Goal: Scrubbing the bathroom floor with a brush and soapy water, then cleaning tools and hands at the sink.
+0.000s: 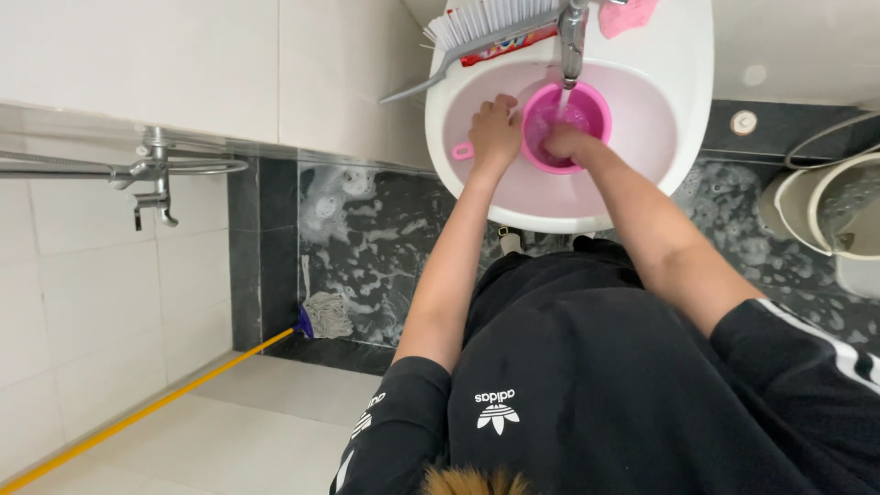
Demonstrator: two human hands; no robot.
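Far left: a metal wall tap on white tile, with a horizontal pipe running off the edge. Below it, a yellow mop handle slants across the pale floor to a grey mop head lying against the dark speckled wall base.

Centre: a white sink. On its back rim lies a white-bristled scrub brush with a grey handle. Left hand: fingers curled closed over the rim of a pink cup, gripping it on its left side. The cup sits in the basin directly under the metal faucet, water streaming into it. Right hand: pushed inside the cup, fingers hidden; whether spread or closed I cannot tell.

Right of the faucet: a pink cloth on the rim. Far right: a white bucket on the floor, well apart from the sink.
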